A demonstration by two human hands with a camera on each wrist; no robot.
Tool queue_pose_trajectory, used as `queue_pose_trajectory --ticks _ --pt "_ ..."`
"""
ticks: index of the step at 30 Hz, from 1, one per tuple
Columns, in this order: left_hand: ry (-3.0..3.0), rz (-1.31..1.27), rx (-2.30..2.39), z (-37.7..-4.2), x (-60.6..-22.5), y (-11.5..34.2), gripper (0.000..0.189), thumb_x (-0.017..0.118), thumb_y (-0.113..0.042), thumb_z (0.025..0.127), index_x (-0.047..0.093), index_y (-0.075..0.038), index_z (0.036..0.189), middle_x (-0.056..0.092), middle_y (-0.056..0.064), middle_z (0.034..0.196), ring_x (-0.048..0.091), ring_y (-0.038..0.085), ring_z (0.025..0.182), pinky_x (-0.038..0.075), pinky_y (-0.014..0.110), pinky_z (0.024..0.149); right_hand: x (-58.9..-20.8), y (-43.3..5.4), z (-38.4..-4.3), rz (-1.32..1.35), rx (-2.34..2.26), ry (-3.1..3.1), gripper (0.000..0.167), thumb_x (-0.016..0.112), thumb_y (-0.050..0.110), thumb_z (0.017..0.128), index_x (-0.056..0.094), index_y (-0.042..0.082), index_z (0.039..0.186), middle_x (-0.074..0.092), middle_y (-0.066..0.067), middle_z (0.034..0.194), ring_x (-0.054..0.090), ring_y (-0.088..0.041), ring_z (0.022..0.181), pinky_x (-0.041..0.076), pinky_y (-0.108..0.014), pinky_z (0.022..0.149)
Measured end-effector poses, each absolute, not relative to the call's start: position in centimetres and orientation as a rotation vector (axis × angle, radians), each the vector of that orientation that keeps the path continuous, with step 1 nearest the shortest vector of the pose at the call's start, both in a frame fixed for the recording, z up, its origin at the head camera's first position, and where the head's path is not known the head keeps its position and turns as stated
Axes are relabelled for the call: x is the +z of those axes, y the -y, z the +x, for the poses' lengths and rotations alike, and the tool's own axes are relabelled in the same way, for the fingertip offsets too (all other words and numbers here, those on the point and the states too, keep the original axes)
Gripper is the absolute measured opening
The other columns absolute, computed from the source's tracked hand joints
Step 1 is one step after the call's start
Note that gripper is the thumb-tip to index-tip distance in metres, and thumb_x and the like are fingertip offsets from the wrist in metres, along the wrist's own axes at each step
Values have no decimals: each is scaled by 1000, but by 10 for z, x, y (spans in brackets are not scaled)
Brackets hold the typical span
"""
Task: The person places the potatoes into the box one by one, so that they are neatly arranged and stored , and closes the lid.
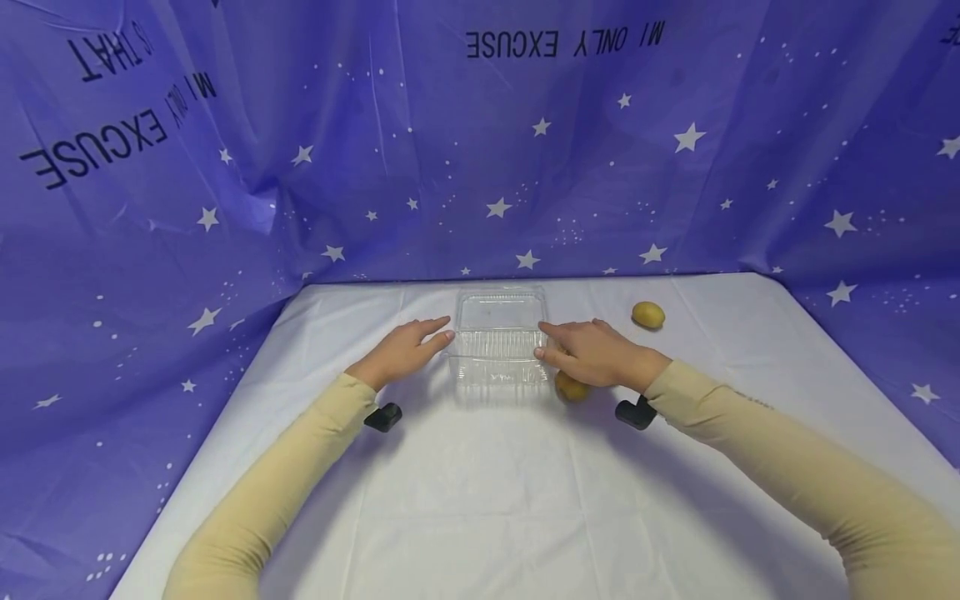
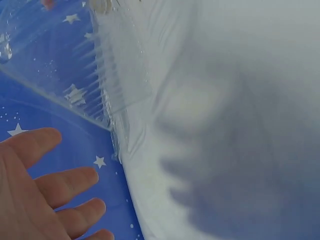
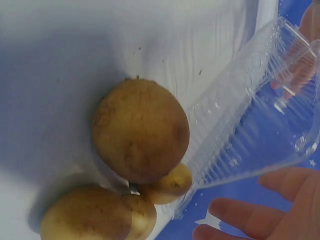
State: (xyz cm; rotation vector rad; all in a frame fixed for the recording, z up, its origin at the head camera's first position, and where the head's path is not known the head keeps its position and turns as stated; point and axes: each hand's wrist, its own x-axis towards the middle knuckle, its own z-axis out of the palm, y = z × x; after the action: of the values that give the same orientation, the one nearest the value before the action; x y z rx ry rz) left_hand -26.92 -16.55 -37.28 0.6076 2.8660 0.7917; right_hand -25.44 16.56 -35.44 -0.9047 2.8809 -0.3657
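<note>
Star-printed violet fabric point(image 1: 442, 175) is hung behind a table dressed in white cloth point(image 1: 465, 500). At left, the left hand point(image 1: 405, 346) is held with fingers extended, nothing gripped, just short of the clear plastic clamshell container point(image 1: 498, 344). Between both hands the container is set, its long axis apparently pointed away from the person. It is approached more closely by the right hand point(image 1: 600, 354), also loosely opened; contact cannot be confirmed. Beneath that hand, one potato point(image 1: 572, 387) is partly hidden; farther right, another potato point(image 1: 648, 315) is seen.
</note>
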Motion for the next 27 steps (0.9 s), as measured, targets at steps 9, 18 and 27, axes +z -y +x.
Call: queue_pose_trajectory --ticks 9,18,27 --pt "-2775 504 964 -261 -382 161 61 39 -50 107 41 -16 157 44 12 160 38 37 150 30 53 126 -364 -165 -253 -949 -440 -2914 60 39 40 108 47 -2 150 67 -23 134 65 -40 123 47 -58 110" --pt "-2728 511 1094 -252 -401 160 63 39 -50 107 40 -12 157 42 14 161 37 39 150 28 54 127 -378 -164 -246 -1010 -608 -2947 51 45 32 107 56 -6 140 72 -21 123 70 -37 112 51 -55 105" --pt "-2761 609 1156 -243 -417 160 60 46 -39 107 39 -7 157 42 17 159 40 39 148 31 53 126 -392 -165 -237 -1078 -606 -3030 51 53 30 104 59 -9 136 63 -27 136 63 -44 122 54 -58 101"
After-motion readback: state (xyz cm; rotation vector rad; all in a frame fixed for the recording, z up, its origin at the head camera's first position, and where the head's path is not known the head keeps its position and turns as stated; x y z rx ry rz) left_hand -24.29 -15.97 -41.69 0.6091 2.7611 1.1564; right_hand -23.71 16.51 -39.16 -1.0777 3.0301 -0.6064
